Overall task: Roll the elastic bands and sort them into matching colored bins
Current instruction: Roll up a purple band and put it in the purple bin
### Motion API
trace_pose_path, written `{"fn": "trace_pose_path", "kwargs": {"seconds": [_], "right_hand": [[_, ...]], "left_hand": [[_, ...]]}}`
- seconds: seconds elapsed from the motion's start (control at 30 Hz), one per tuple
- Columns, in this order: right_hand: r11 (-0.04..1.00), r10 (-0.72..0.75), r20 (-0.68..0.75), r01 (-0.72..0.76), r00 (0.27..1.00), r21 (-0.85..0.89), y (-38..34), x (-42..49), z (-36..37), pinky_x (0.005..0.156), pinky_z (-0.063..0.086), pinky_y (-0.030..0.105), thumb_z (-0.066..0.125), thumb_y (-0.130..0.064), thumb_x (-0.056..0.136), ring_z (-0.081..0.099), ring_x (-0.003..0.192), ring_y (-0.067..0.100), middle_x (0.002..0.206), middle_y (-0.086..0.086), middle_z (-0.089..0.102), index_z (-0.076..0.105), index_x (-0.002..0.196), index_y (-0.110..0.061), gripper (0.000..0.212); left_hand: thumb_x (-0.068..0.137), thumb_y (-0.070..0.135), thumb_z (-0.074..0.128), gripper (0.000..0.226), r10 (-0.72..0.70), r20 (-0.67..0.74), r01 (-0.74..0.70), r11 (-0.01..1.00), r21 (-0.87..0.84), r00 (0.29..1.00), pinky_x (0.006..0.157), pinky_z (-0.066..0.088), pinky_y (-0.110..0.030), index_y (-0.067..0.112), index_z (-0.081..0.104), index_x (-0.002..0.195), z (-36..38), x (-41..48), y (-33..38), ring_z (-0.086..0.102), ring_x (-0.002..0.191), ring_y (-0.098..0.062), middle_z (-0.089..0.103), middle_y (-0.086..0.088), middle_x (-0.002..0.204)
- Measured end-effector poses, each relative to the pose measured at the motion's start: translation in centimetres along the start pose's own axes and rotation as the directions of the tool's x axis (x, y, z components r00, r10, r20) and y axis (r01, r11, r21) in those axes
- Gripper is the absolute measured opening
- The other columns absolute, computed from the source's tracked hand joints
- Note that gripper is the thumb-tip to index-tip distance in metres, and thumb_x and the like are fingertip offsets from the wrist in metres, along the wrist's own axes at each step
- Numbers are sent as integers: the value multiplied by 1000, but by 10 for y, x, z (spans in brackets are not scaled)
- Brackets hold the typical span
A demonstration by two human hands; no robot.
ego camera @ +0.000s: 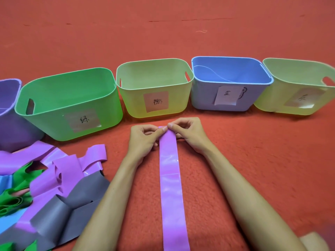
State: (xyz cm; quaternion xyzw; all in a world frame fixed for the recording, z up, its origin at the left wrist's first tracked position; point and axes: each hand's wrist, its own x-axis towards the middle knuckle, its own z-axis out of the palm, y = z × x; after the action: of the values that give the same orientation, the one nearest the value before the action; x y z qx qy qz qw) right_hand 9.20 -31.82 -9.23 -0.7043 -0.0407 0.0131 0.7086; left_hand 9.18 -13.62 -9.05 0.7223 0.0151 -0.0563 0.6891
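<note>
A long pink elastic band (171, 182) lies flat on the red carpet, running from the bottom edge up to my hands. My left hand (143, 138) and my right hand (188, 134) both pinch its far end between thumbs and fingertips, where a small fold shows. Behind them stand a row of bins: purple (10, 127), green (45, 113), yellow with a pink label (137, 105), blue (204, 98) and another yellow one (268, 102). A white strip shows inside the blue bin; the insides of the others look bare.
A tangled pile of bands (49, 192) in pink, grey, green and blue lies at the lower left, beside my left forearm. Red carpet (253, 169) stretches to the right of my arms and behind the bins.
</note>
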Motion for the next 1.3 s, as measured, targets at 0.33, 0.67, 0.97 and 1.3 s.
{"fn": "trace_pose_path", "kwargs": {"seconds": [0.33, 0.67, 0.97, 1.3], "right_hand": [[1000, 4, 2, -4, 1000, -25, 4, 3, -1, 63, 57, 21, 69, -10, 98, 70, 77, 14, 90, 16, 76, 74, 98, 8, 18], [999, -10, 14, 11, 1000, -49, 5, 5, -2, 66, 58, 23, 65, -10, 101, 68, 80, 17, 89, 18, 73, 72, 98, 12, 23], [994, -30, 30, 33, 999, -100, 3, 2, 0, 64, 56, 24, 66, -11, 101, 67, 79, 15, 88, 16, 75, 75, 95, 2, 16], [993, -67, 11, 67, 998, -99, -2, -5, -2, 58, 55, 25, 73, -11, 96, 72, 77, 16, 90, 13, 78, 79, 96, -3, 9]], "left_hand": [[84, 29, 85, 21, -14, 3, 15, 1000, -4, 1000, 45, 43, -21, 8, 80, 83, -1, 1, 3, 52, 49, -13, 71, -6, 62], [84, 31, 85, 25, -25, -1, 25, 999, 20, 1000, 45, 44, -21, 7, 80, 81, 0, 2, 5, 60, 61, -24, 76, -14, 71], [87, 32, 82, 27, -14, -15, 14, 999, 39, 1000, 45, 44, -20, 6, 81, 83, 1, 1, 9, 60, 60, -19, 76, -16, 74], [91, 25, 78, 23, -17, 33, 17, 1000, 5, 999, 45, 45, -19, 2, 79, 86, -3, 1, 10, 63, 52, -9, 75, -5, 67]]}}
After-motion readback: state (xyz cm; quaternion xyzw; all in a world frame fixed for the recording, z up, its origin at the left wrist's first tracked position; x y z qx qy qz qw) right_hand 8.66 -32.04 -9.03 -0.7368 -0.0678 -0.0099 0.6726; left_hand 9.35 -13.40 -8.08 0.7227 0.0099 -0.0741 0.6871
